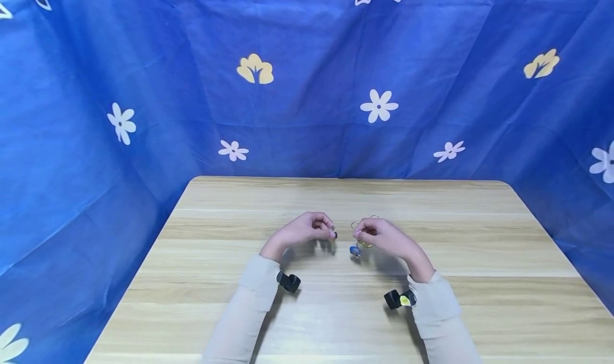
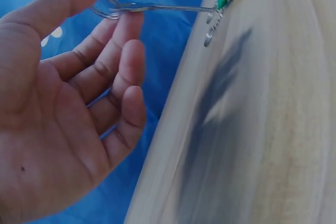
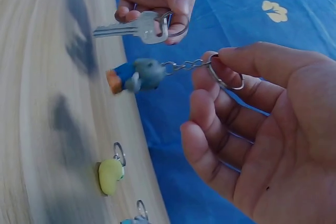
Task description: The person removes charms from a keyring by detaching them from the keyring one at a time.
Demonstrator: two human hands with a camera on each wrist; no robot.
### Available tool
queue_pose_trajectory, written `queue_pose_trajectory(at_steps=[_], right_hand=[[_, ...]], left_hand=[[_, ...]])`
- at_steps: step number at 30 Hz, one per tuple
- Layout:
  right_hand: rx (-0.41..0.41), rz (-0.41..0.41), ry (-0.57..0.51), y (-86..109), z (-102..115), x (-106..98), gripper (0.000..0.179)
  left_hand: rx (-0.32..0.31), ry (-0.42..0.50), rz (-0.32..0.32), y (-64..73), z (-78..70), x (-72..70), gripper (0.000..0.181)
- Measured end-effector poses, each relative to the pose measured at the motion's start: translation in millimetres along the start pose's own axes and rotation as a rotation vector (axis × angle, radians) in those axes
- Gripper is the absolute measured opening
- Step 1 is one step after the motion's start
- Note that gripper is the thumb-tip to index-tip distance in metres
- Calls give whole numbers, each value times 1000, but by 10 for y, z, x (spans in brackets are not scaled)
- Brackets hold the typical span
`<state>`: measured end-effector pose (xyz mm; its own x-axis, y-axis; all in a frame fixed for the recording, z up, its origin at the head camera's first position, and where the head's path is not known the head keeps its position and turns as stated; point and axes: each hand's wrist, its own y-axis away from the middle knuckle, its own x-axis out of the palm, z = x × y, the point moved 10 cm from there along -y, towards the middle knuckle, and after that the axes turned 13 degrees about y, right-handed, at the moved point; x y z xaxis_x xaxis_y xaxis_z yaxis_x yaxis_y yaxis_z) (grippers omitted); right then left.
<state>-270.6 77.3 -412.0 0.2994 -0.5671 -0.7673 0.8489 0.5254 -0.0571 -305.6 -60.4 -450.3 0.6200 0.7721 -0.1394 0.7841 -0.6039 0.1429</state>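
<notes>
My left hand pinches a split ring between thumb and fingertips, and a silver key hangs from it above the table. Close by on the right, my right hand holds the ring of a keychain between thumb and index finger. From that ring a short chain carries a small figurine, grey on top with blue and orange below. The figurine hangs apart from the key in the right wrist view. The other fingers of both hands are loosely bent.
On the wooden table, beyond the right hand, lie a yellow keychain and another bluish keychain, cut off by the frame edge. A blue curtain with flower prints surrounds the table's back and sides.
</notes>
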Motion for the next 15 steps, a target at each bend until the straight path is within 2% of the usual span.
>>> queue_pose_trajectory(at_steps=[8, 15], right_hand=[[7, 97, 4, -104, -63, 140, 20], [49, 125, 13, -170, -114, 169, 21]], left_hand=[[-40, -35, 50, -29, 75, 35, 22], [-40, -68, 56, -69, 140, 24, 23]])
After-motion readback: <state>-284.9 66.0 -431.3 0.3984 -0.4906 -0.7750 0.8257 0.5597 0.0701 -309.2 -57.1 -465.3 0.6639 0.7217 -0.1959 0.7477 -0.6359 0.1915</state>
